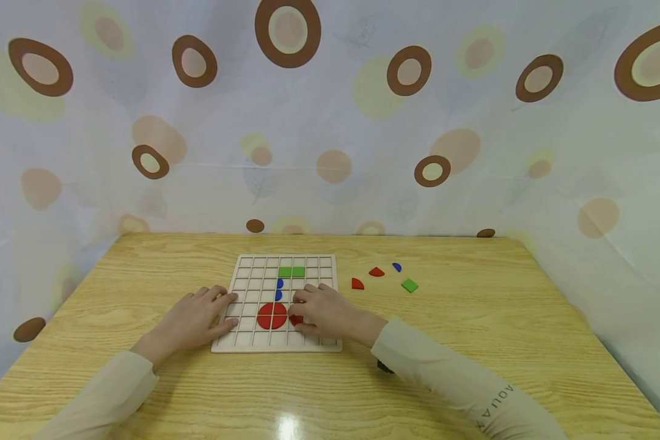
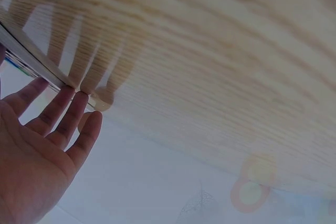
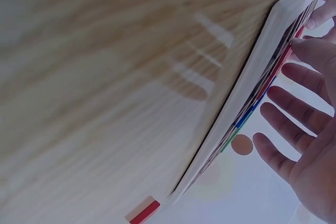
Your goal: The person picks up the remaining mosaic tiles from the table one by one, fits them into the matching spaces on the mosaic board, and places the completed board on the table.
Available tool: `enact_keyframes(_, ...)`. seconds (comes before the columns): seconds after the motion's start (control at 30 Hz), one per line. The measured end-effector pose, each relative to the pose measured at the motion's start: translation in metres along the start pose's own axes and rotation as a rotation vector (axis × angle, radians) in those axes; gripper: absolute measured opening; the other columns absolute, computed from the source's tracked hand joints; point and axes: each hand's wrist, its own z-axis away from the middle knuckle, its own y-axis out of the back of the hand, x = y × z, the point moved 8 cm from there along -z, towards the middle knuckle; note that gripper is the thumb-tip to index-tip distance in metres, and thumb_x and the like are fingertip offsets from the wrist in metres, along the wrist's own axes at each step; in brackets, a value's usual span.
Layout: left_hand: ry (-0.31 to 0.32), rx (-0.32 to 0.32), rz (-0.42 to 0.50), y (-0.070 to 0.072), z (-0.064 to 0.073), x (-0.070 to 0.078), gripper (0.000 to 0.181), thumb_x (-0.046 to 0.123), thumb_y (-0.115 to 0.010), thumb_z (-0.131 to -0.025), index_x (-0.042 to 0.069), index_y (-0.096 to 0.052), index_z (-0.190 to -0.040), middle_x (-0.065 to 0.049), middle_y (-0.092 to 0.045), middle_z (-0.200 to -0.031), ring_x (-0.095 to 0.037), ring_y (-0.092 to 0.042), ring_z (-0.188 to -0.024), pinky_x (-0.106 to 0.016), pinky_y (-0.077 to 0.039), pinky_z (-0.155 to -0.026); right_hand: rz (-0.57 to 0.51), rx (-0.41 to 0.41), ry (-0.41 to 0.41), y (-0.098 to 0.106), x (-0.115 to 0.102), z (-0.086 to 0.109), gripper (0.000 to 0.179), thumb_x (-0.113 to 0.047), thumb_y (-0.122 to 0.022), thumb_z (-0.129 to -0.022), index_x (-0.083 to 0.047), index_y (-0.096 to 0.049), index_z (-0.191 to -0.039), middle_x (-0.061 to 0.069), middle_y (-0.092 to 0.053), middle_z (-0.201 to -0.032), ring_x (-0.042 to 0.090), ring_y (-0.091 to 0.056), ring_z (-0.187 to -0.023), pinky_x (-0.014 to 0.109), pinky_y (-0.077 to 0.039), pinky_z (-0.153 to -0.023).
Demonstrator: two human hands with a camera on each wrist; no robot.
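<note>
A pale wooden grid board (image 1: 250, 336) lies on the table. My left hand (image 1: 198, 318) rests at its left edge with the fingers spread, and the left wrist view shows the fingertips against that edge. Over the board's right part, my right hand (image 1: 327, 313) touches a red piece (image 1: 296, 320) with thumb and forefinger; the hand hides part of it. Just left of it, several red quarter pieces (image 1: 264, 320) form a circle. Above are two blue half-round pieces (image 1: 278, 295) and two green squares (image 1: 297, 272). In the right wrist view the fingers look loosely extended.
Right of the board lie two loose red quarter pieces (image 1: 376, 272), a blue half-round piece (image 1: 397, 267) and a green square (image 1: 409, 285). A small dark object (image 1: 385, 366) shows beside the right sleeve. A patterned curtain (image 1: 330, 122) hangs behind the wooden table (image 1: 473, 318).
</note>
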Motion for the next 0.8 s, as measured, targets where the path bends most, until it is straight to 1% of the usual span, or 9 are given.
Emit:
enact_keyframes(0.23,0.006,-0.001,0.004,0.0,0.0,0.0,0.052,0.046,-0.055,-0.087,0.01,-0.055,-0.125,-0.009,-0.055,-0.117,-0.028,-0.054,-0.102,-0.048,-0.047,-0.083,-0.035,-0.015,-0.044,0.0,0.008,0.004,0.028,-0.038,-0.056,-0.089,-0.022,-0.061,-0.111,-0.004,-0.059,-0.111,0.013,-0.052,-0.101,0.031,-0.046,-0.085)
enact_keyframes(0.47,0.003,0.004,0.001,-0.001,0.001,0.0,0.052,0.046,-0.056,-0.086,0.01,-0.055,-0.125,-0.009,-0.055,-0.117,-0.028,-0.054,-0.102,-0.048,-0.047,-0.082,-0.06,0.03,-0.067,0.007,0.018,0.013,0.027,-0.034,-0.058,-0.088,-0.019,-0.062,-0.11,-0.002,-0.059,-0.11,0.016,-0.054,-0.105,0.036,-0.046,-0.089)
enact_keyframes(0.6,-0.003,0.013,-0.002,0.0,0.001,0.0,0.052,0.045,-0.056,-0.086,0.01,-0.056,-0.124,-0.009,-0.055,-0.116,-0.028,-0.055,-0.101,-0.047,-0.047,-0.081,-0.065,0.05,-0.088,0.009,0.026,0.019,0.024,-0.031,-0.058,-0.088,-0.017,-0.063,-0.108,0.0,-0.059,-0.11,0.017,-0.054,-0.102,0.037,-0.047,-0.086)
enact_keyframes(0.8,-0.006,0.015,-0.004,0.0,0.001,0.0,0.052,0.045,-0.056,-0.086,0.01,-0.056,-0.124,-0.009,-0.055,-0.116,-0.028,-0.055,-0.101,-0.047,-0.047,-0.081,-0.084,0.043,-0.161,0.008,0.042,0.027,0.023,-0.03,-0.059,-0.087,-0.018,-0.063,-0.106,-0.001,-0.059,-0.108,0.017,-0.053,-0.099,0.036,-0.046,-0.083)
